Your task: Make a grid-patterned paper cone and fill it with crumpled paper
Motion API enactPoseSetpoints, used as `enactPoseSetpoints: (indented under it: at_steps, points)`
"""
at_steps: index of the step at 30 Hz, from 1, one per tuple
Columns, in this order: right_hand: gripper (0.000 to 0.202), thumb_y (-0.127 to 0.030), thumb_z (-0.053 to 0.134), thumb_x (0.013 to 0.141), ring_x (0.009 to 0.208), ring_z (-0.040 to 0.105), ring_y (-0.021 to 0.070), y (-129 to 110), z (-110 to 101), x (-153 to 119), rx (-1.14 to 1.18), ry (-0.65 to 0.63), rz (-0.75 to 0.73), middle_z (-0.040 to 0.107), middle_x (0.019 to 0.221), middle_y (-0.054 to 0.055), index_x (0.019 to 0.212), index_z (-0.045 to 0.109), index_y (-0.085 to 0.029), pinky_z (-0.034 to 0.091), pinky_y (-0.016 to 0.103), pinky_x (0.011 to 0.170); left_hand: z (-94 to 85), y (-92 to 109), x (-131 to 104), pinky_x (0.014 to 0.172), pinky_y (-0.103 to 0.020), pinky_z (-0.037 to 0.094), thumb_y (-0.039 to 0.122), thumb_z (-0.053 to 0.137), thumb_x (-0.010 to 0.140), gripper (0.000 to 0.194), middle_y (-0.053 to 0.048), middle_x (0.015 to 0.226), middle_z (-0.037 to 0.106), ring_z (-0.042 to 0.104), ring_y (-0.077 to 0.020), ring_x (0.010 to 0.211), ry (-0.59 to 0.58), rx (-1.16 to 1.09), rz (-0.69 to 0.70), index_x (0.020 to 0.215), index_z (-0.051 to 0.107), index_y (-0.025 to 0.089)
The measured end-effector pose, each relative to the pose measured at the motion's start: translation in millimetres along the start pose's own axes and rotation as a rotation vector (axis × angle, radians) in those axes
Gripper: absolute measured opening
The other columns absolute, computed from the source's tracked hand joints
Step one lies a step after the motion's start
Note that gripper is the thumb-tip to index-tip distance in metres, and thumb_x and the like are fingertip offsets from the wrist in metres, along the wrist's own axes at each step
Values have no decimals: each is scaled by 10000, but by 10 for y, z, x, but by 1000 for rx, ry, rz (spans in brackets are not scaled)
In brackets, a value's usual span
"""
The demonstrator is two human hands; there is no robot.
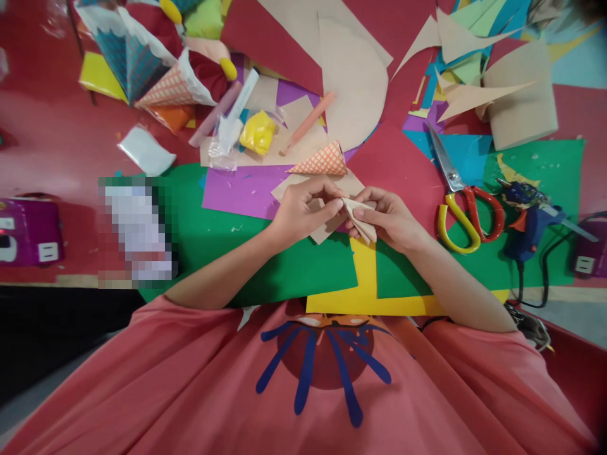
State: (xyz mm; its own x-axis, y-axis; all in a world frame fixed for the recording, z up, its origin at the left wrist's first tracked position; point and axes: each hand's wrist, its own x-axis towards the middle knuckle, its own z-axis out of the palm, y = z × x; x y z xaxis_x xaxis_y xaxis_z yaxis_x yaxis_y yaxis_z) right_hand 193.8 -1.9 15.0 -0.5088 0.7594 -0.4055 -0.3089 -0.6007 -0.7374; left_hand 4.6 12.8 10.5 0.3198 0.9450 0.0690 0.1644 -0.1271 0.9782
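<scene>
Above the surface (28, 151), toward the middle of its near edge, the left hand (309, 210) pinches one end of a folded beige piece (365, 230) as the right hand (387, 218) clasps its body. It looks light, soft and easily creased, probably best held gently along the fold.

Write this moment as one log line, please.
left hand: touching folded beige sheet; right hand: holding it; beyond: checkered cone; right side: scissors, glue gun

Beige sheet (366, 231), folded, tilted, between fingers (374, 217)
</scene>
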Motion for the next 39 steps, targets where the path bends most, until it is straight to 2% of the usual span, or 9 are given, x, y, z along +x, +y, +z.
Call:
enactPoseSetpoints:
  at_steps: [10, 15, 18, 21, 24, 29, 32, 35, 39]
  points:
    - [276, -300, 794, 720, 577, 704, 112, -8, 21, -14, -10, -16, -3, 741, 686, 0, 771, 558, -167, 582, 203, 561, 9, 10, -18, 619, -231, 514, 217, 590, 748, 69, 13, 675, 669, 629, -98, 607, 36, -74, -6, 704, 622, 175]
    - [289, -326, 801, 706, 556, 682, 104, -6, -5, -26, -112, 57, -69, 716, 656, -7, 798, 582, -161, 553, 192, 529, -15, 69, 20, 609, -211, 518, 260, 545, 799, 125, -3, 725, 681, 650, -102, 651, -107, -106, -32, 781, 616, 159]
    - [281, -344, 795, 711, 529, 639, 82, -5, -9, -34, -218, 92, -140, 683, 622, -19, 793, 600, -159, 492, 170, 487, -4, 93, 15, 527, -184, 468, 315, 566, 810, 181, 7, 641, 647, 601, -84, 566, -159, -17, -82, 731, 590, 154]
    - [278, -367, 788, 714, 449, 523, 42, -10, -5, -36, -304, 156, -201, 617, 560, -52, 798, 614, -167, 399, 159, 428, 28, 84, -18, 490, -174, 432, 326, 548, 842, 223, 15, 588, 633, 564, -70, 506, -125, 59, -77, 701, 573, 155]
    - [319, -379, 807, 680, 415, 463, 36, -24, 2, -33, -334, 186, -170, 569, 540, -74, 837, 612, -182, 333, 161, 384, 57, 65, -55, 509, -173, 434, 314, 544, 859, 220, 22, 589, 632, 562, -67, 512, -61, 131, -19, 705, 572, 160]
    - [339, -377, 812, 662, 462, 500, 44, -43, 4, -35, -358, 162, -110, 578, 586, -60, 809, 593, -164, 380, 167, 424, 68, 69, -72, 538, -168, 440, 278, 551, 843, 182, 21, 628, 651, 576, -69, 557, -40, 228, 44, 709, 585, 160]
    - [315, -369, 802, 675, 473, 497, 47, -43, -3, -37, -422, 150, -122, 554, 564, -59, 760, 592, -150, 377, 173, 440, 71, 53, -67, 530, -158, 452, 279, 595, 815, 125, 12, 689, 685, 604, -71, 575, -90, 187, 48, 802, 627, 160]
    - [306, -379, 790, 694, 489, 511, 51, -40, -17, -34, -459, 147, -151, 569, 589, -52, 772, 604, -149, 389, 179, 456, 80, 0, -72, 497, -155, 458, 317, 614, 826, 164, 2, 702, 695, 624, -75, 554, -98, 116, 13, 863, 639, 159]
    - [287, -393, 762, 736, 474, 510, 49, -44, -38, -38, -452, 124, -169, 581, 583, -53, 821, 622, -158, 390, 170, 441, 94, -50, -84, 638, -190, 550, 339, 640, 838, 185, -27, 812, 729, 706, -113, 706, -81, 13, -22, 866, 622, 157]
